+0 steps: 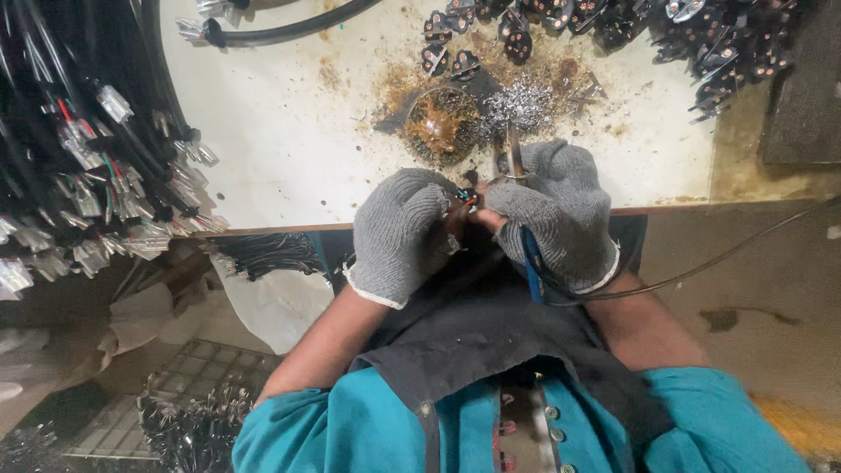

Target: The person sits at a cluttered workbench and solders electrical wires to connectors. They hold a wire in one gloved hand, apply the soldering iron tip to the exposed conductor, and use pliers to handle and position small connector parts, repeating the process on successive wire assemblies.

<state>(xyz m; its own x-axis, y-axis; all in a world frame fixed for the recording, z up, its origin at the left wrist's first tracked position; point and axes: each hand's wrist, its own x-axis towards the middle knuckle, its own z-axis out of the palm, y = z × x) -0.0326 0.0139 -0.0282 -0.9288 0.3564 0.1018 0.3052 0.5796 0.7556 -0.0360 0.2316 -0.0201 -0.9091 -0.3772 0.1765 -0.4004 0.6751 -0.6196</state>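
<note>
Currently left hand (399, 232) pinches the wire ends (464, 197) — thin, floppy, grip near tips; right hand (556, 210) clenches the iron (512, 158).

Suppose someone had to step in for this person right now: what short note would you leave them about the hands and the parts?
Left hand, grey glove: closed around a small black plug part with coloured wire ends at the table's front edge.
Right hand, grey glove: grips a thin metal-tipped tool with a blue handle, its tip pointing away over the table.
Just past the hands: a round dish of brown paste and a heap of silvery scraps.
Top right: a pile of black plug pieces.
Left: a big bundle of black cables with metal terminals.
How many are done or left cannot be told.
</note>
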